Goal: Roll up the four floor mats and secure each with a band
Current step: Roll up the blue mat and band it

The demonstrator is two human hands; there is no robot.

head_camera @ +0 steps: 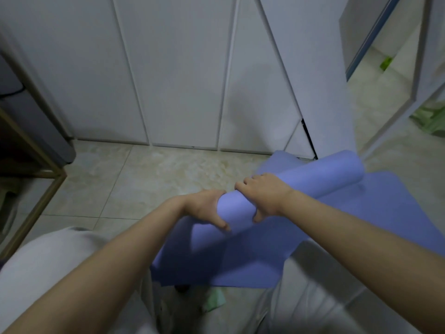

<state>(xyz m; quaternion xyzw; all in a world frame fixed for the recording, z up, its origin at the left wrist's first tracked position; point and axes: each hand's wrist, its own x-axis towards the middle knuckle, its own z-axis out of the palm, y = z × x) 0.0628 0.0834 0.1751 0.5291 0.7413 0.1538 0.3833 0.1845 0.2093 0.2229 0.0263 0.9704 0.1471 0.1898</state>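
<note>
A purple floor mat [320, 184] is partly rolled into a thick tube that runs from the centre toward the upper right. Its loose flat part [240, 259] spreads below and to the right of the roll, over my lap and the floor. My left hand [204, 208] grips the near end of the roll, fingers curled around it. My right hand [265, 196] presses over the top of the roll just beside the left, thumb tucked underneath. No band is visible.
White cabinet doors [168, 80] stand close ahead along the pale tiled floor [149, 174]. A dark frame with a gold edge [36, 179] is at the left. A doorway opens at the right with something green [431, 119] beyond it. A green scrap [214, 300] lies between my knees.
</note>
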